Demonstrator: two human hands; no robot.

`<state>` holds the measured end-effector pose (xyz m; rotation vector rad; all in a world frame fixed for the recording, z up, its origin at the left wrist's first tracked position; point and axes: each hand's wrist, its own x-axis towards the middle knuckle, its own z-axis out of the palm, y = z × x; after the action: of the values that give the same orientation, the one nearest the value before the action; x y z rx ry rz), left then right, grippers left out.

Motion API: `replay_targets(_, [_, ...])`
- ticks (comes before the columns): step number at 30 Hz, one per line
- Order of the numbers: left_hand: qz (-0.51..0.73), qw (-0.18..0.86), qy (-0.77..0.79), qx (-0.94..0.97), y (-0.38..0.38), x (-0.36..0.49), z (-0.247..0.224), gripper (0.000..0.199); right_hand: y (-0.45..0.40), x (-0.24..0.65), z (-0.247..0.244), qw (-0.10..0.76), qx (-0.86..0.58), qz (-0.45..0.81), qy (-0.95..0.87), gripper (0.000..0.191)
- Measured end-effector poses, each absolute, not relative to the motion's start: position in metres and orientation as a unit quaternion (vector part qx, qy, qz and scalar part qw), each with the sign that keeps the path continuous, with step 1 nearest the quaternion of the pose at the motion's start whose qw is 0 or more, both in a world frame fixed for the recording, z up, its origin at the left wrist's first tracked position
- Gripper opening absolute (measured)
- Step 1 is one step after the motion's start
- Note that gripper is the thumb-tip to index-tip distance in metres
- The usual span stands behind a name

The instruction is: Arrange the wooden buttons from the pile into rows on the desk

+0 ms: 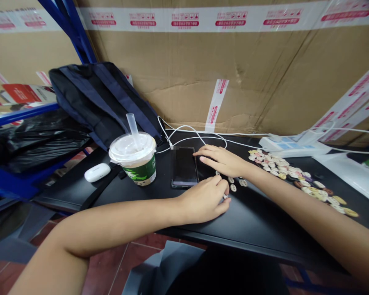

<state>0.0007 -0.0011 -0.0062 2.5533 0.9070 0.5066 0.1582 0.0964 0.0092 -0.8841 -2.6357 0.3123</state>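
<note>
My left hand (204, 200) rests on the black table in front of the phone, its thumb and fingers pinched on a small pale piece (225, 197) that is mostly hidden. Beyond it, my right hand (223, 159) reaches in with fingers stretched out and a fingertip at the right edge of the phone (184, 164). The phone lies flat with a dark screen and a white cable at its top. Several small oval pieces (233, 187), pale with dark marks, lie just right of my hands. More such pieces (283, 168), cream, pink, yellow and brown, spread along the right side.
A lidded drink cup (140, 168) with a straw stands left of the phone, beside a white earbud case (97, 172). Behind them leans a dark blue backpack (101, 98). A white power strip (292, 146) and cables run along the cardboard (184, 73) at the back.
</note>
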Motion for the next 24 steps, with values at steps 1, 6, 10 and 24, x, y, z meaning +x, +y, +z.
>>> replay_targets(1, [0.180, 0.191, 0.324, 0.909, -0.001, 0.001, -0.006, 0.011, 0.096, 0.158, 0.010, 0.170, -0.312, 0.110, -0.928, 0.040])
replay_targets(6, [0.175, 0.189, 0.325, 0.910, -0.001, 0.001, -0.005, 0.011, 0.096, 0.160, 0.012, 0.180, -0.303, 0.108, -0.930, 0.040])
replay_targets(10, [0.181, 0.185, 0.322, 0.911, 0.000, 0.000, -0.006, 0.011, 0.095, 0.167, 0.015, 0.203, -0.279, 0.102, -0.933, 0.036])
replay_targets(24, [0.189, 0.177, 0.320, 0.912, 0.004, -0.001, -0.002, 0.012, 0.038, 0.241, 0.011, 0.253, -0.237, 0.092, -0.933, 0.009])
